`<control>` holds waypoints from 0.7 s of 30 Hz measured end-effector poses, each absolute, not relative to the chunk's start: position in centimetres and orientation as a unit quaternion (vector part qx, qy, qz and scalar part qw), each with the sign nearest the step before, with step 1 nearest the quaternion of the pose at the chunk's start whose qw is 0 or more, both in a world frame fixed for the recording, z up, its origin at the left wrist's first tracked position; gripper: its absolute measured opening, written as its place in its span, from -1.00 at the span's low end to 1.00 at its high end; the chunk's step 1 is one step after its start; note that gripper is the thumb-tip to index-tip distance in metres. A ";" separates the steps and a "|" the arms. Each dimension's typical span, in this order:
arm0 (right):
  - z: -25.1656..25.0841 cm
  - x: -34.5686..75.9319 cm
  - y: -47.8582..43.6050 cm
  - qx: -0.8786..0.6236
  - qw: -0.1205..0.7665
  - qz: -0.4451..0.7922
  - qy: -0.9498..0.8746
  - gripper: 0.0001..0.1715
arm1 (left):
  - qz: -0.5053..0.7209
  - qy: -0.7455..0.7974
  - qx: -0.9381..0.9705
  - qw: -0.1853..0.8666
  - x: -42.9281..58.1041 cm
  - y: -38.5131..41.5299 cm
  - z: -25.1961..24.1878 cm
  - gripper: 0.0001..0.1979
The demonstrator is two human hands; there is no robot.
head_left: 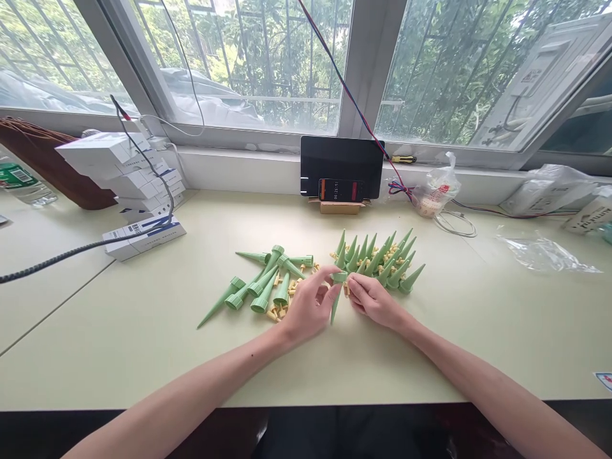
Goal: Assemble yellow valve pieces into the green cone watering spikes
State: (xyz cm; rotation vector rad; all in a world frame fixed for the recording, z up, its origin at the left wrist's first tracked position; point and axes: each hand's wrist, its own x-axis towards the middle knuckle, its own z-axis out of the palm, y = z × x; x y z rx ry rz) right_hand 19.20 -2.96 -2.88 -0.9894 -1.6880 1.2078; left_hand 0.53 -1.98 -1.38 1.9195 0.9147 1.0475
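My left hand point(310, 305) is closed around the wide collar of a green plastic watering spike point(339, 278), whose point hangs downward. Close beside that collar, my right hand point(375, 299) pinches a small yellow valve piece point(347, 289). Whether the two parts touch, I cannot tell. Left of my hands lies a loose pile of green spikes point(262, 287), with small yellow pieces point(277, 312) among them, partly hidden by my left hand. Behind my right hand, several green spikes point(382, 258) stand points up in close rows, yellow pieces showing between them.
A phone point(340, 190) leans against a black tablet point(342, 159) at the back. White boxes point(143, 237) are stacked at the left, with a dark cable across them. To the right are a tied plastic bag point(437, 191), a coiled white cable point(456, 224) and clear wrapping point(545, 250).
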 end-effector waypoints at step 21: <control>-3.2 19.4 -2.8 -0.406 0.434 0.140 -0.792 -0.78 | 0.434 0.388 0.584 0.566 0.7 -1.9 -0.4 -0.74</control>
